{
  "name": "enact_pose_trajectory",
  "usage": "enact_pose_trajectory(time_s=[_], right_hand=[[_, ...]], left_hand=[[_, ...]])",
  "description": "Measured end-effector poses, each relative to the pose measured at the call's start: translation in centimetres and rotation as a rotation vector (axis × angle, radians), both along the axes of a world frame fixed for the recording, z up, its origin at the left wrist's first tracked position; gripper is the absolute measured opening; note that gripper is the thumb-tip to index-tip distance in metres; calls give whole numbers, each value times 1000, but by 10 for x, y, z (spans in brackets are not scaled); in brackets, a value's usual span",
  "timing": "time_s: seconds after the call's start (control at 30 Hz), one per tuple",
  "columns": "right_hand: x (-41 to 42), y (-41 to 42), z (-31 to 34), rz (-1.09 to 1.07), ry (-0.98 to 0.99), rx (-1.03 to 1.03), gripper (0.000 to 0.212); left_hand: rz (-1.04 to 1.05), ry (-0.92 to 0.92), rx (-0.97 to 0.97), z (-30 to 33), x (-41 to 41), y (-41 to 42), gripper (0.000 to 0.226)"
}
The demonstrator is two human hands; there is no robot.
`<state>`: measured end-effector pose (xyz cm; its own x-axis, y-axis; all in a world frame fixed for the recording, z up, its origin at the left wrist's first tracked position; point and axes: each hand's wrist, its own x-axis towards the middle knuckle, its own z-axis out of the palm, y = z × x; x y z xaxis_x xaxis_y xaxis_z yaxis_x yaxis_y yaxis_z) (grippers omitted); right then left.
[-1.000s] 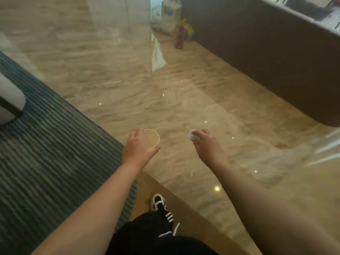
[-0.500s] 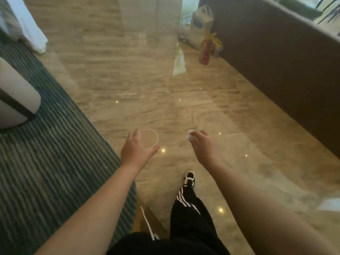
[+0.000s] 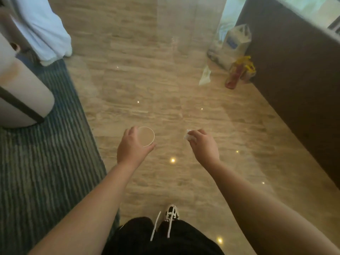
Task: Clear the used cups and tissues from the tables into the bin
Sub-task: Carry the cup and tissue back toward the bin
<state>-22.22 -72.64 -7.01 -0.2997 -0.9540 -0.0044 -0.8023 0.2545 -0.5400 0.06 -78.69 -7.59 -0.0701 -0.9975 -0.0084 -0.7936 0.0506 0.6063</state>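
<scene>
Paper cup [image 3: 146,136] sat upright in the left hand [image 3: 131,149], fingers and thumb wrapped round its side, rim up. Right hand [image 3: 205,145] pinched a crumpled white tissue [image 3: 188,137] at the fingertips. Both were held out over the glossy marble-look floor [image 3: 139,85], no table under them. Striped grey-blue carpet [image 3: 42,162] ran along the floor's left edge. White bag [image 3: 234,41] and a red-yellow packet [image 3: 240,72] stood by the dark counter wall [image 3: 294,70] at the far right. Black-and-white sneaker [image 3: 172,212] showed below.
</scene>
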Motion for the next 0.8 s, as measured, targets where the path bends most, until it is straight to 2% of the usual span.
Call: enact_pose_trajectory(time_s=[0.4,0.57,0.8], right_hand=[[-50,-195,-23,162,15,12,25],[-52,-322,-33,248,32,19,25],[-47,-504,-11,324,37,-5,23]], left_hand=[[188,-47,22,-14,-38,-162,76],[258,8,7,-30,-40,-270,75],[321,17,0,-25,-39,-421,73]])
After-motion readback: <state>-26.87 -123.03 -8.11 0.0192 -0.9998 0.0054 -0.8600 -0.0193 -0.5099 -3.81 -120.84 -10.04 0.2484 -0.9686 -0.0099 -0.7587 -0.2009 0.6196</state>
